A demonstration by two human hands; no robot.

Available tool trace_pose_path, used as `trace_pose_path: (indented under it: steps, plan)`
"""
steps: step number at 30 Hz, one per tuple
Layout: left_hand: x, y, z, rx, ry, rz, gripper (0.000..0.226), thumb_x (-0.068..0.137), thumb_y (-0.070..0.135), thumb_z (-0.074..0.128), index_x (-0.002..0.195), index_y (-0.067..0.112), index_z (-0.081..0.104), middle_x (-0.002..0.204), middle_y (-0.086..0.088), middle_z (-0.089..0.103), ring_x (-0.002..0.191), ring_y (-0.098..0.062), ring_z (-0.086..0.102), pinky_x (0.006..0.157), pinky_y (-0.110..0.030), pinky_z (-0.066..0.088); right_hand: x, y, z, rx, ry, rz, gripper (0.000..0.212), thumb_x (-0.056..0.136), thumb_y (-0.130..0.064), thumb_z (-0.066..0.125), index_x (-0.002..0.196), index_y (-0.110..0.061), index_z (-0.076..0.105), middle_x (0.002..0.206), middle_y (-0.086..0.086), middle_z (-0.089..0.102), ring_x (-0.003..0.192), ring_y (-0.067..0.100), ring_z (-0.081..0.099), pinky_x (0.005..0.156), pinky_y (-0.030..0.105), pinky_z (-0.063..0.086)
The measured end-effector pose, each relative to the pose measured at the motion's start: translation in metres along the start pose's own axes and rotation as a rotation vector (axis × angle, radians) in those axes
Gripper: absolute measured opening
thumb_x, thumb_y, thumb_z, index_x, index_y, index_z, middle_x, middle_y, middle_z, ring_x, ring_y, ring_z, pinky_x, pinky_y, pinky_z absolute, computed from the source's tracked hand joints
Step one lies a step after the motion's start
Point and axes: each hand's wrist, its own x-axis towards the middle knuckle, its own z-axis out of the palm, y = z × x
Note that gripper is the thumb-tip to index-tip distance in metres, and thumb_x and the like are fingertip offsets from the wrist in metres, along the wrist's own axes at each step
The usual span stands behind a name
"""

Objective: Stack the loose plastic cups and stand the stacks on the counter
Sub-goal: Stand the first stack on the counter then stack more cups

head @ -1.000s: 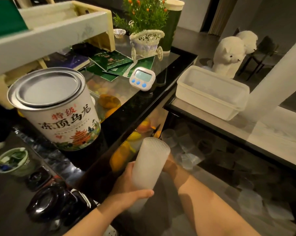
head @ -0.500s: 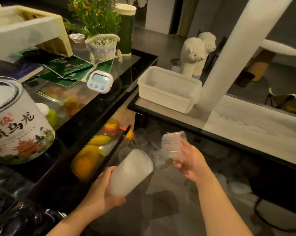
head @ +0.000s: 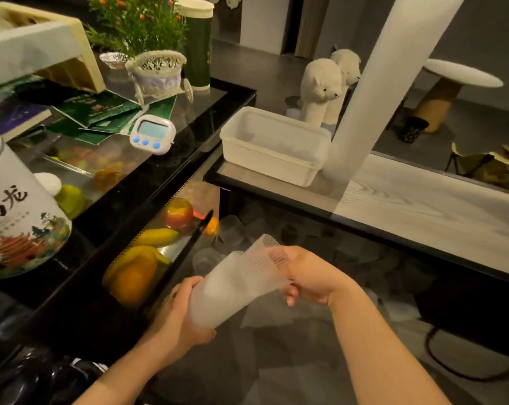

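Note:
My left hand point(head: 175, 317) grips a stack of frosted ribbed plastic cups point(head: 218, 299), tilted with its mouth up and to the right. My right hand point(head: 308, 277) holds a single clear ribbed cup point(head: 263, 266) whose base sits partly inside the stack's mouth. Both hands are low in the middle of the view, below the counter edge. Several loose clear cups point(head: 232, 229) lie in the dim space under the pale wooden counter point(head: 422, 206).
A white plastic tub point(head: 272, 146) and a white post point(head: 379, 77) stand on the counter. To the left, a black glass-topped case point(head: 171, 171) with fruit carries a timer point(head: 152, 134), a tea tin point(head: 16, 217), and a basket planter point(head: 156, 73). A black cable point(head: 440, 358) lies on the floor.
My right hand brought the single cup from apart and higher up down to the stack, pushing it into the mouth. My left hand tilted the stack toward it.

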Motion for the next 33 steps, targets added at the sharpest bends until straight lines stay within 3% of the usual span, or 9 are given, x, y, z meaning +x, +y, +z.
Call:
trace_pose_path:
  steps: [8,12,16,19,22,24,27,30,33]
  plan:
    - [0.007,-0.008,-0.012,0.11,-0.011,0.049,0.1,0.059,0.034,0.09,0.138,0.04,0.029,0.123,0.018,0.036,0.114,-0.009,0.043,0.095,-0.035,0.051,0.008,-0.004,-0.003,0.218,-0.057,-0.124,0.033,0.098,-0.004,0.05,0.128,-0.012,0.063,0.105,0.019,0.065,0.044,0.006,0.042,0.047,0.022,0.051]
    - [0.01,-0.003,-0.019,0.127,-0.028,0.058,0.096,0.059,0.032,0.088,0.137,0.04,0.033,0.124,0.015,0.04,0.115,-0.011,0.045,0.095,-0.037,0.052,0.02,-0.002,0.008,-0.096,-0.026,0.016,0.047,0.094,-0.004,0.054,0.135,-0.027,0.056,0.122,0.009,0.062,0.048,0.011,0.05,0.057,0.03,0.055]
    - [0.015,-0.001,-0.019,0.109,-0.037,0.059,0.098,0.059,0.03,0.09,0.138,0.039,0.033,0.126,0.014,0.04,0.117,-0.012,0.046,0.097,-0.037,0.052,0.034,0.006,0.033,-0.162,-0.033,0.036,0.05,0.095,-0.012,0.054,0.142,-0.029,0.044,0.112,0.023,0.063,0.052,0.018,0.055,0.054,0.028,0.055]
    - [0.017,-0.004,-0.02,0.137,-0.041,0.044,0.1,0.059,0.034,0.09,0.139,0.038,0.031,0.125,0.015,0.039,0.116,-0.01,0.045,0.097,-0.034,0.051,0.037,0.005,0.038,-0.162,0.024,-0.014,0.038,0.098,-0.029,0.054,0.136,-0.029,0.049,0.114,0.01,0.063,0.073,0.029,0.062,0.056,0.025,0.055]
    - [0.02,-0.007,-0.026,0.096,-0.025,0.049,0.1,0.058,0.035,0.09,0.139,0.037,0.031,0.123,0.016,0.039,0.113,-0.009,0.044,0.094,-0.031,0.048,0.055,0.009,0.034,0.037,0.189,-0.09,0.028,0.1,-0.043,0.046,0.124,-0.034,0.058,0.122,0.009,0.063,0.104,0.025,0.065,0.084,0.038,0.056]
    - [0.022,-0.008,-0.03,0.072,0.001,0.055,0.1,0.059,0.035,0.091,0.139,0.036,0.031,0.122,0.015,0.038,0.112,-0.009,0.042,0.091,-0.029,0.045,0.082,0.02,0.02,-0.199,0.432,-0.067,0.033,0.097,-0.046,0.052,0.128,-0.038,0.054,0.135,0.003,0.055,0.114,0.021,0.059,0.095,0.04,0.052]
    - [0.025,-0.006,-0.036,0.041,0.031,0.049,0.096,0.061,0.034,0.091,0.136,0.037,0.031,0.121,0.014,0.037,0.11,-0.007,0.039,0.085,-0.025,0.038,0.121,0.027,0.001,-0.888,0.714,0.172,0.041,0.092,-0.05,0.055,0.127,-0.027,0.053,0.118,0.006,0.056,0.104,0.027,0.059,0.084,0.039,0.052]
    - [0.024,-0.006,-0.039,0.037,0.049,0.03,0.095,0.062,0.035,0.089,0.137,0.037,0.031,0.121,0.012,0.036,0.11,-0.009,0.039,0.085,-0.026,0.037,0.154,0.031,-0.007,-0.994,0.686,0.259,0.028,0.092,-0.047,0.054,0.088,-0.023,0.067,0.086,-0.002,0.064,0.077,0.019,0.06,0.074,0.034,0.053]
    - [0.024,-0.01,-0.04,0.033,0.062,0.017,0.095,0.063,0.04,0.087,0.139,0.038,0.03,0.128,0.012,0.038,0.115,-0.011,0.042,0.087,-0.027,0.038,0.183,0.048,-0.014,-0.967,0.583,0.276,0.019,0.09,-0.043,0.055,0.088,-0.029,0.067,0.095,0.0,0.067,0.087,0.024,0.062,0.082,0.043,0.055]
